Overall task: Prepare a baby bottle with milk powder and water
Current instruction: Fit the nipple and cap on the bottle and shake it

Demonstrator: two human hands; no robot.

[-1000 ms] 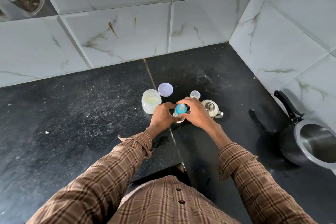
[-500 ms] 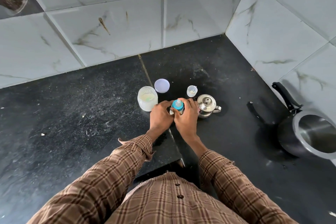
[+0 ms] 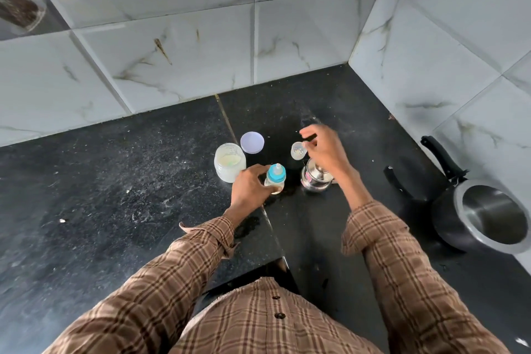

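Looking down from the head camera, the bottle (image 3: 275, 179) stands upright on the black counter (image 3: 115, 195), its blue collar and teat on top. The left hand (image 3: 249, 189) grips its body from the left, fingers curled round it. Just left of that hand stands the open jar (image 3: 230, 162) with pale powder inside, and its round lid (image 3: 252, 142) lies flat behind it, near but apart.

The right hand (image 3: 326, 149) hovers above the counter to the right of the bottle, blurred. Its fingers are loosely bent and spread, with the fingertips just beside a small clear cap (image 3: 297, 150); whether they touch or hold the cap I cannot tell. Under the wrist of that hand sits a small steel kettle (image 3: 314, 179), close to the bottle on its right and not touching it.

Well apart at the right edge, a steel cooker (image 3: 488, 218) with a black handle rests by the tiled wall (image 3: 201, 52). Both arms wear brown checked sleeves (image 3: 161, 296).
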